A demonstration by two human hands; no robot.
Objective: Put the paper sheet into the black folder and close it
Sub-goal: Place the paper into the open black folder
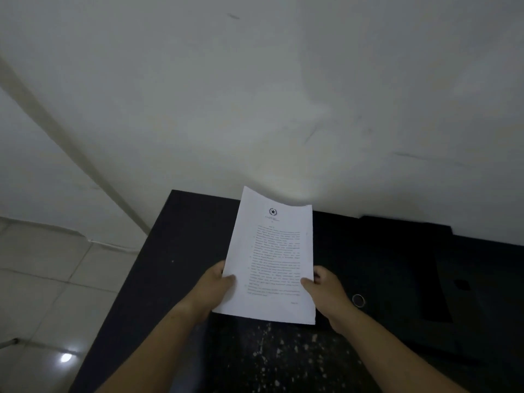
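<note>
A white printed paper sheet (272, 256) with a round emblem at its top is held above the dark table (175, 251), its far end curling up. My left hand (212, 287) grips its left edge, thumb on top. My right hand (326, 290) grips its right edge, thumb on top. The black folder (397, 273) lies on the table just right of the sheet, hard to make out in the dim light; a metal ring (358, 300) shows on it beside my right wrist.
The table stands against a white wall (255, 95). Its near surface (283, 355) is speckled with pale flecks. To the left lies a tiled floor (42, 279) with a light glare, and a thin pipe runs along the wall base.
</note>
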